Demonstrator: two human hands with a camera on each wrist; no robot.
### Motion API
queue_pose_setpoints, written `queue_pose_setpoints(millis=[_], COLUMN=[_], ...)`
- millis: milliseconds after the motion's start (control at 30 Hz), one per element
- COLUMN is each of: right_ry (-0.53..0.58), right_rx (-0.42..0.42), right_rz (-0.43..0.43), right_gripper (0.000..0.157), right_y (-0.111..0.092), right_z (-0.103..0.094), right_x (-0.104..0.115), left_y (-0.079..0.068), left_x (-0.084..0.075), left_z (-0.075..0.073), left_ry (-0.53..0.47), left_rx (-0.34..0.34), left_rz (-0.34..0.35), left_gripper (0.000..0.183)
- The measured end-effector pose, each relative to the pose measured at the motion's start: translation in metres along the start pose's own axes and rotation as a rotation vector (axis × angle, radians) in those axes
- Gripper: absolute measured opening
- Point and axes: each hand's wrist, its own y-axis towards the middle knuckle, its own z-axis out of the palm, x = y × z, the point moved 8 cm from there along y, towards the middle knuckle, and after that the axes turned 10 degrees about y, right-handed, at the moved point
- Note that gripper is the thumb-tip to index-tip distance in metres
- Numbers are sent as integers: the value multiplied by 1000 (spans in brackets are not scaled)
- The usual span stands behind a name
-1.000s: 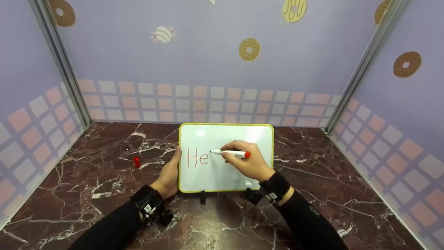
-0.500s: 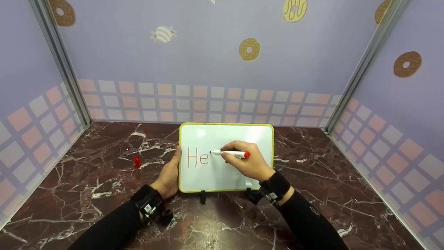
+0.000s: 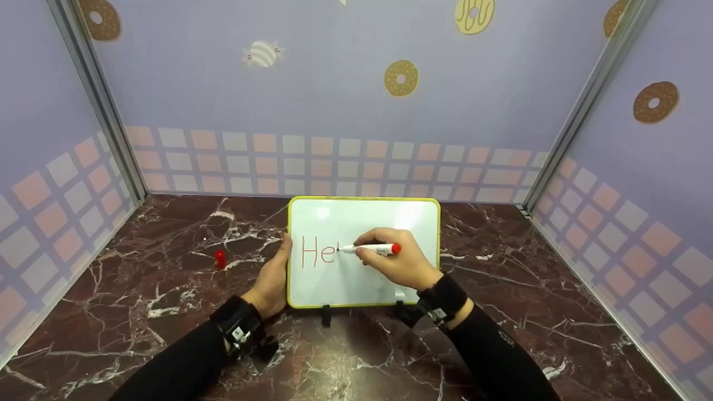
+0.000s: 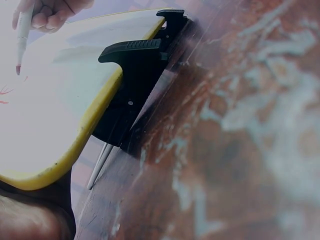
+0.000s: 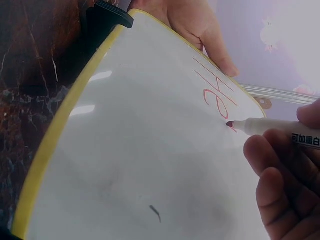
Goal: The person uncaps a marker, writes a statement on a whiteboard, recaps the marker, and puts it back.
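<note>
A small whiteboard [image 3: 356, 289] with a yellow frame leans back on a stand with black clips [image 4: 135, 70]. Red letters "He" [image 3: 317, 253] are written on its left half, and a short red stroke follows the "e". My right hand [image 3: 398, 256] pinches a white marker [image 5: 272, 127] with a red end. The marker's tip is right at the board, at the foot of that short stroke. At the board's left edge, my left hand [image 3: 270, 284] grips the frame, thumb along the side and fingers hidden behind it.
A red marker cap [image 3: 220, 259] stands on the dark marbled table [image 3: 167, 345], left of the board. A patterned purple wall [image 3: 334, 100] rises behind, with side walls at left and right. A small dark mark [image 5: 155, 213] shows low on the board.
The marker tip has moved slightly down in my right hand, leaving a short red stroke beside the "e". My left hand stays on the board's edge.
</note>
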Motion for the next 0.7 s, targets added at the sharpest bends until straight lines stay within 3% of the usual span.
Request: queue_pose_setpoints(millis=[700], right_ry=[1], right_rx=[106], right_rz=[48], right_gripper=[10], right_y=[-1], right_z=[8], right_x=[-1], left_y=[0], left_x=[-1], left_z=[1], left_ry=[-6], left_rx=[6], left_rz=[2], left_gripper=[83])
